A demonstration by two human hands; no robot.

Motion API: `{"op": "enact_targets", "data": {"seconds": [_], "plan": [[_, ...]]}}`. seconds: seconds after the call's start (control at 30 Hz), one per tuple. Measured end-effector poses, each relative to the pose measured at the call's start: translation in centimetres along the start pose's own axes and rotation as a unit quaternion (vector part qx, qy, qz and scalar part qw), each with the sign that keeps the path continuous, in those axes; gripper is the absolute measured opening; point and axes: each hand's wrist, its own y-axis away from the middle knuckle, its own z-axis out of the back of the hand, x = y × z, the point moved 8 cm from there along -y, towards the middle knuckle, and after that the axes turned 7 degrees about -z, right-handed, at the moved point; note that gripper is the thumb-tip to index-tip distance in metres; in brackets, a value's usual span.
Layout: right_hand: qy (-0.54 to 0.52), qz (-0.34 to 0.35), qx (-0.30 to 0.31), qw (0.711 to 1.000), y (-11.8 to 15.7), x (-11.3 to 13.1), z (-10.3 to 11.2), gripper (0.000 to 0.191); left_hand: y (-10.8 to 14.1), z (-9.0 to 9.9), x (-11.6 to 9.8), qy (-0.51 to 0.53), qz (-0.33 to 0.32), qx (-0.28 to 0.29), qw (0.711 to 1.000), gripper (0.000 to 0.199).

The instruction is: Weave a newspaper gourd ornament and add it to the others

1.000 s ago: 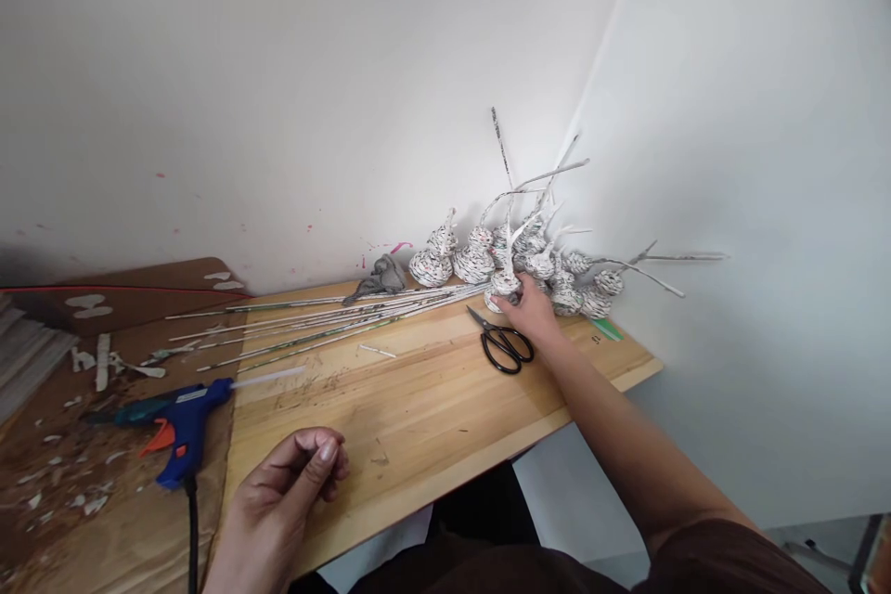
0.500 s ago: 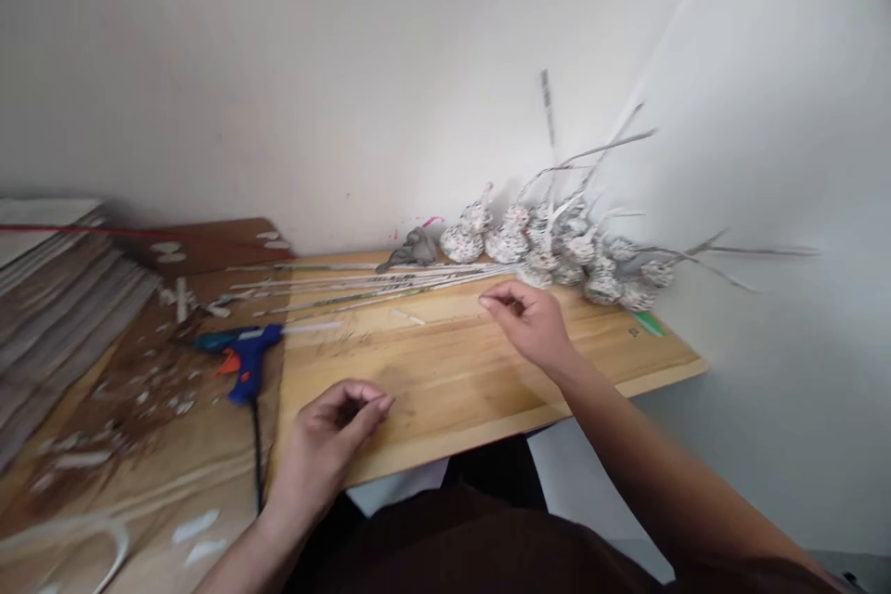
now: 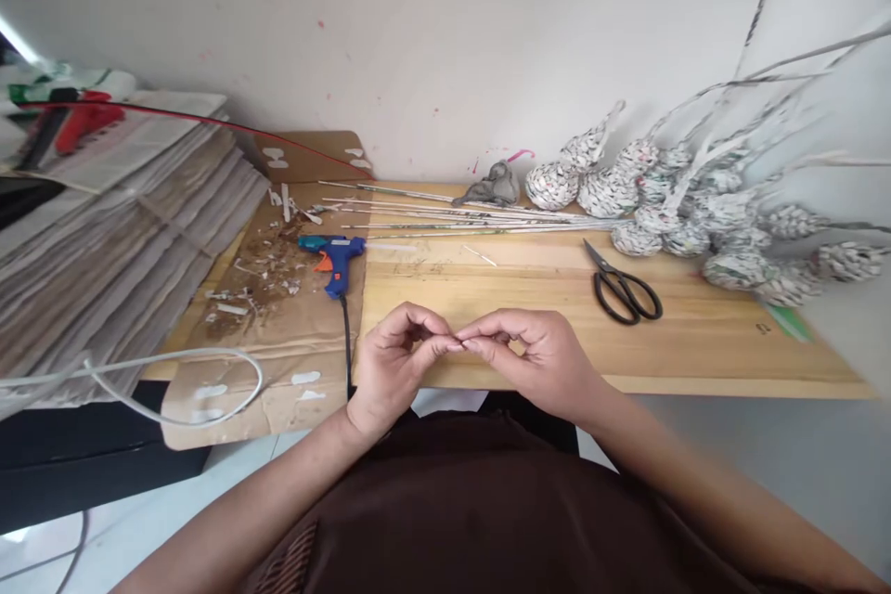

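Note:
My left hand [image 3: 400,357] and my right hand [image 3: 535,355] meet fingertip to fingertip above the front of the wooden board [image 3: 445,292]. Each is closed in a pinch of thumb and forefinger; whatever lies between the tips is too small or hidden to make out. Black-handled scissors [image 3: 625,286] lie partly spread on the board, beyond my right hand. Left of the hands, a blue glue gun [image 3: 338,262] rests on cardboard with a clear glue stick [image 3: 392,247] at its back. Thin rolled paper sticks [image 3: 473,220] stretch along the rear of the board.
Woven paper balls [image 3: 686,204] with long stalks crowd the back right by the wall. A grey cloth lump [image 3: 496,184] sits at the rear. Stacked newspapers [image 3: 146,232] rise at left. Glue-stained cardboard [image 3: 278,325] carries scraps; a white cable [image 3: 229,355] loops over it.
My hands were apart and have come together at the fingertips. The view has shifted, and the scissors now show on the board, near where my right hand was.

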Motion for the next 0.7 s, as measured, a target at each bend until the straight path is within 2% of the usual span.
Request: {"op": "enact_targets", "data": {"seconds": [0.13,0.4,0.53,0.6,0.7], "plan": [[0.053,0.034,-0.020,0.998,0.6,1.0,0.4,0.012,-0.1,0.0,-1.3,-0.053,-0.079,0.023,0.995,0.017],[0.173,0.167,-0.050,0.969,2.2,3.2,0.0,0.014,0.3,-0.2,-3.8,-0.168,-0.189,0.092,0.963,0.009],[0.194,0.196,-0.018,0.961,3.2,3.2,-1.2,0.017,1.5,-0.7,-4.7,-0.205,-0.231,0.152,0.939,0.007],[0.199,0.191,0.007,0.961,3.5,2.8,-1.8,0.018,2.1,-0.8,-4.7,-0.215,-0.229,0.179,0.932,0.010],[0.188,0.182,0.022,0.965,3.8,2.5,-2.5,0.018,2.9,-0.7,-4.7,-0.224,-0.227,0.191,0.928,0.010]]}}
